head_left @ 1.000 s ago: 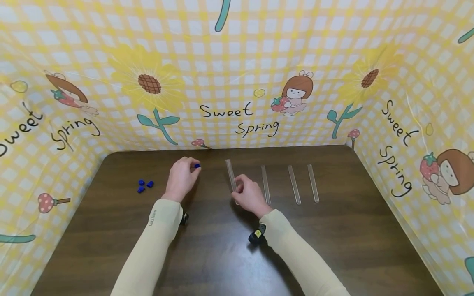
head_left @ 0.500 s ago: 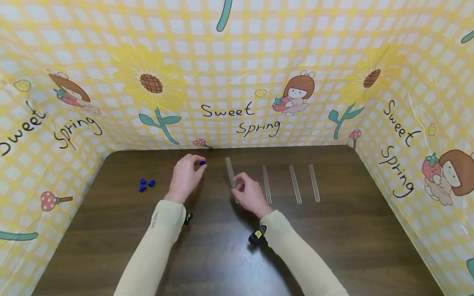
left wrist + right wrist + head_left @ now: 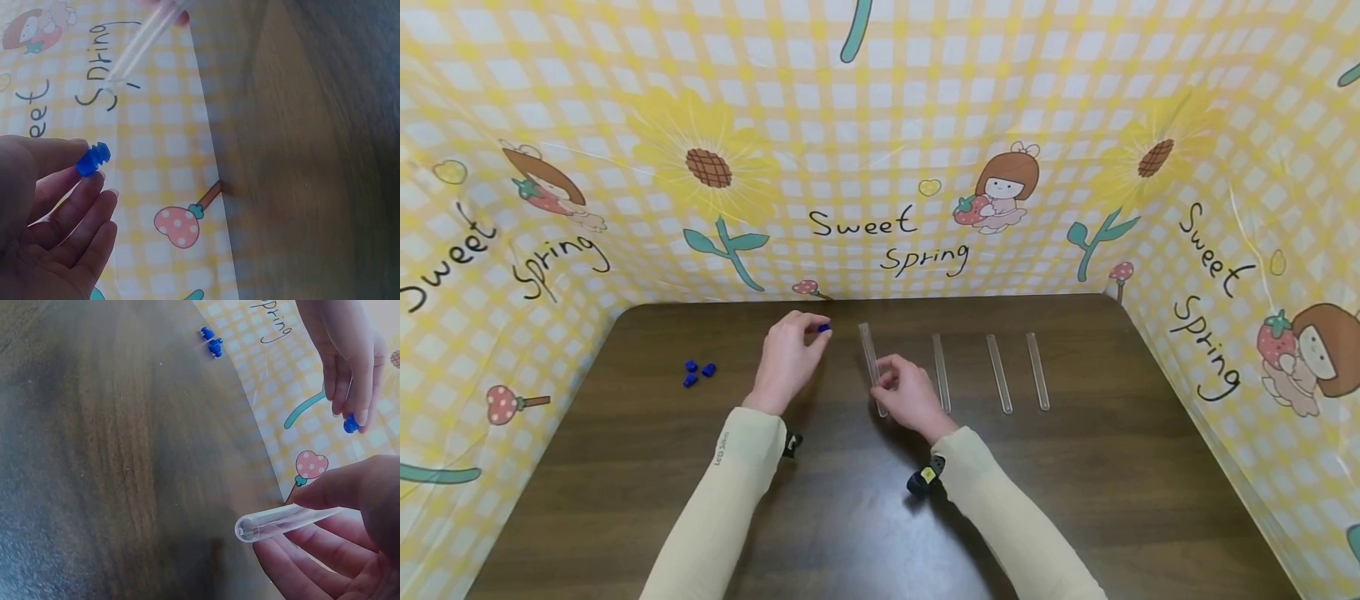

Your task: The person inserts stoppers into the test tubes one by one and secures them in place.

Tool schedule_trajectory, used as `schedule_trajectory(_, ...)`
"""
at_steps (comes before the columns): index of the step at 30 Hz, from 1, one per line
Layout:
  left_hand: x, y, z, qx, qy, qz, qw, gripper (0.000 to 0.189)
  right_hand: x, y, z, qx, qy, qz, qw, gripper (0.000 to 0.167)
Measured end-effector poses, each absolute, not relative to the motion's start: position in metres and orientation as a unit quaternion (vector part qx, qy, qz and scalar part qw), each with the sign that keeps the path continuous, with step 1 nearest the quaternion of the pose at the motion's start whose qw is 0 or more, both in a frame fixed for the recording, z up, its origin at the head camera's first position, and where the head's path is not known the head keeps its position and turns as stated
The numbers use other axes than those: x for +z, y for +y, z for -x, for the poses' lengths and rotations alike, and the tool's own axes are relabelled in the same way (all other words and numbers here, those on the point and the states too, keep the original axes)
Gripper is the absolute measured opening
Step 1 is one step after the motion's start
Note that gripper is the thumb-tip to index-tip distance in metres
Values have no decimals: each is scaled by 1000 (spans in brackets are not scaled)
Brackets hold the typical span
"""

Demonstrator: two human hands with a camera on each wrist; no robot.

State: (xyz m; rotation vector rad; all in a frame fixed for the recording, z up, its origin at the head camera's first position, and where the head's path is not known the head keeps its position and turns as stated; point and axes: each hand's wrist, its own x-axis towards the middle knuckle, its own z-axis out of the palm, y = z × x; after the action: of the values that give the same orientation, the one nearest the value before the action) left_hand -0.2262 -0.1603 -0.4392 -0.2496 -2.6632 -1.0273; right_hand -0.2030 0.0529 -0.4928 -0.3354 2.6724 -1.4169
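My left hand (image 3: 786, 360) pinches a ribbed blue stopper (image 3: 92, 160) between thumb and fingertips; its ridged end points away from the fingers in the left wrist view. To the right, my right hand (image 3: 914, 397) holds a clear test tube (image 3: 868, 348) between thumb and fingers near its lower part. The rounded end of that tube faces the camera in the right wrist view. Tube and stopper are apart, with the stopper left of the tube's upper end. Beside my right hand lie three more clear test tubes (image 3: 999, 373) on the table.
Three loose blue stoppers (image 3: 709, 369) lie in a cluster at the left of the dark wooden table (image 3: 842, 517). A yellow checked cloth (image 3: 865, 150) with printed pictures rises along the table's back and both sides.
My left hand has moved right, carrying the blue stopper closer to the tube's upper end. My right hand keeps its hold on the test tube with hardly any motion.
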Motion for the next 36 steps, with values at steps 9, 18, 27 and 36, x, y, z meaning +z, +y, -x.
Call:
schedule_trajectory(9, -439, -151, 224, -376, -910, 96, 148, 24, -497, 57, 202, -486, 863, 122, 53, 39)
schedule_trajectory(18, -437, -142, 225, -390, -903, 99, 149, 23, -495, 60, 200, -491, 861, 118, 70, 36)
schedule_trajectory(27, -432, -133, 227, -396, -899, 109, 152, 24, -493, 60, 198, -498, 856, 123, 70, 35)
schedule_trajectory(36, -430, -128, 230, -402, -896, 111, 148, 23, -493, 58, 195, -497, 856, 124, 71, 34)
